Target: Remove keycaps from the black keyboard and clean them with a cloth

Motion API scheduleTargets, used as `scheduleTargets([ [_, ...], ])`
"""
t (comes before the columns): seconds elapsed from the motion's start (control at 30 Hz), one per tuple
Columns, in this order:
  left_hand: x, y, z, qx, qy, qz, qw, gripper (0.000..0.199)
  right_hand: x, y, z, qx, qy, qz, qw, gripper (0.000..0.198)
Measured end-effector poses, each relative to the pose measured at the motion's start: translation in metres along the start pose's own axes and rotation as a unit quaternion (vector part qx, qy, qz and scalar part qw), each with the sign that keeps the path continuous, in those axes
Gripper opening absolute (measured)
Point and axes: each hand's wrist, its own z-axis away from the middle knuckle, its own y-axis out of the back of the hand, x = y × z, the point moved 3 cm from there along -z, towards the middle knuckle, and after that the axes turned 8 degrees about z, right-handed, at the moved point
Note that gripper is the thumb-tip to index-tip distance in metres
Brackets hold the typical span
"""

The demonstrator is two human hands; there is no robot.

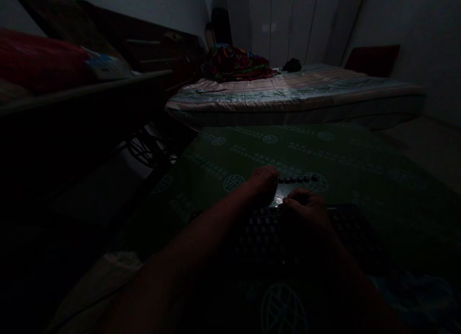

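A table [201, 161] with a green top printed with pale globes and lettering fills the middle and lower part of the frame. Beyond it, a bed [324, 89] with a striped cover stretches across the upper middle and right. A pale wardrobe [277, 17] stands behind the bed at the top of the frame. A dark keyboard [264, 233] lies on the table, right of center in the lower half, partly hidden by both forearms and the right hand. A red bundle [39, 60] sits at the upper left, and a patterned dark red blanket [237, 63] is heaped on the bed at the upper middle.

The right hand [308, 209] is over the keyboard's upper edge, thumb and forefinger brought together; whether they pinch anything is too dark to tell. The left hand [264, 180] is just above the keyboard in the frame, its fingers curled; I cannot tell whether they grasp something. A row of small dark pieces [297, 180] runs rightward across the table from beside the left hand.
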Motion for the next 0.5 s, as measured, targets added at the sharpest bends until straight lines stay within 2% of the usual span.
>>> scheduleTargets([
  [0.5,-0.0018,-0.002,-0.0023,0.002,0.007,0.002,1.0,0.027,-0.0049,0.0004,-0.0001,0.004,0.0,0.005,1.0,0.021],
])
